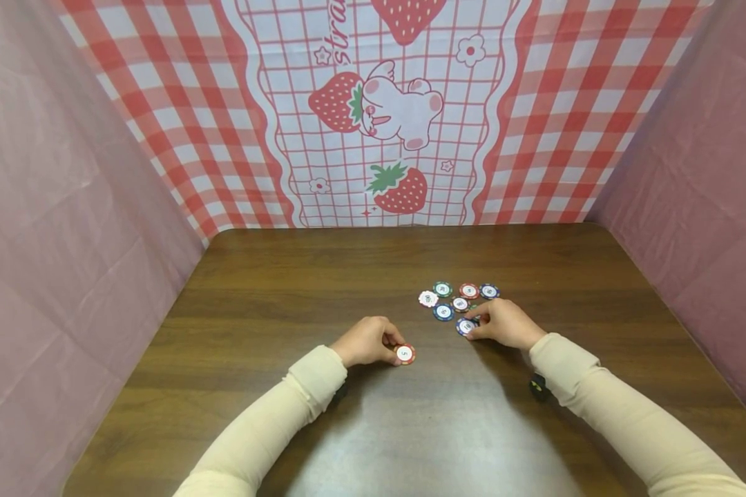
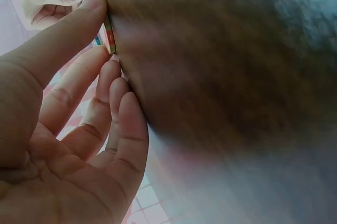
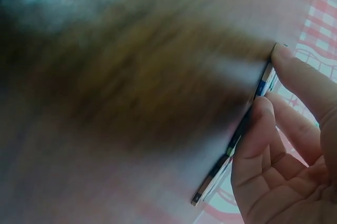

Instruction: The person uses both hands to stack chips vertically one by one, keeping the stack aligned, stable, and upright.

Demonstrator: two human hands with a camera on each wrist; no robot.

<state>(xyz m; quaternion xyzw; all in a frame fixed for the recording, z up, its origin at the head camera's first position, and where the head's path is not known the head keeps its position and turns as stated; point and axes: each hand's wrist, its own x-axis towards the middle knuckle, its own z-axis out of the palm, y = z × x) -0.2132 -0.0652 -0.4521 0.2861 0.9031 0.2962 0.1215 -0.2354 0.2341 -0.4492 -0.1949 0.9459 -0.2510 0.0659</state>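
Observation:
My left hand (image 1: pixel 368 341) pinches a red poker chip (image 1: pixel 405 354) marked 5 by its rim. In the left wrist view, this chip (image 2: pixel 109 35) stands edge-on between thumb and index finger, the other fingers extended below. To the right, my right hand (image 1: pixel 505 323) pinches a blue-rimmed poker chip (image 1: pixel 465 326), thumb and fingers on opposite edges, as the right wrist view also shows on its blue edge (image 3: pixel 261 87). Just beyond that hand lie a white chip (image 1: pixel 428 299), a blue chip (image 1: pixel 444 313) and a dark-rimmed chip (image 1: pixel 460 304). Another chip is mostly hidden by the right fingers.
Farther back in the cluster lie a green chip (image 1: pixel 443 289), a red chip (image 1: pixel 469 290) and a dark blue chip (image 1: pixel 489 290). The brown wooden table (image 1: pixel 273 276) meets a strawberry-print cloth (image 1: pixel 224 103) behind, with pink cloths on both sides.

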